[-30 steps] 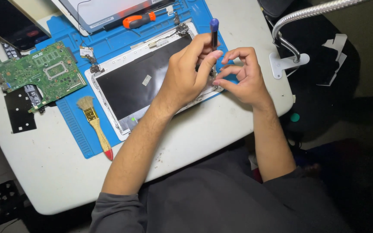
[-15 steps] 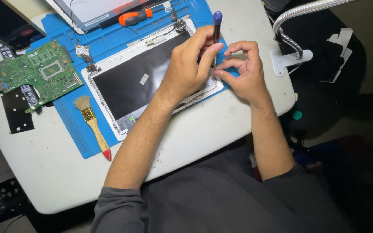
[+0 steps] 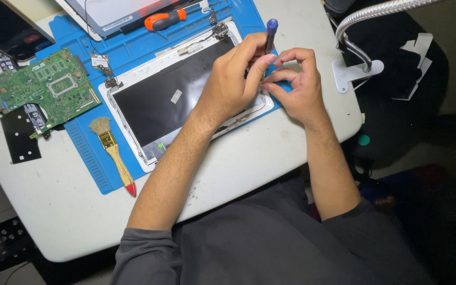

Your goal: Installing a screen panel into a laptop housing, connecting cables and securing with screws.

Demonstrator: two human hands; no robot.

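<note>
**Both hands at laptop lid corner**

Left hand (image 3: 236, 79) pinches a blue-capped screwdriver (image 3: 270, 32) upright over the right corner of the white laptop lid (image 3: 170, 100). Right hand (image 3: 296, 84), fingertips pinched together, touches that corner. Paintbrush (image 3: 113, 153) lies left of the lid

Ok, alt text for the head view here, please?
Seen from above, the left hand holds a blue-capped screwdriver upright at the corner of a white laptop lid on a blue mat, the right hand pinching beside it. A green circuit board and a brush lie to the left.
</note>
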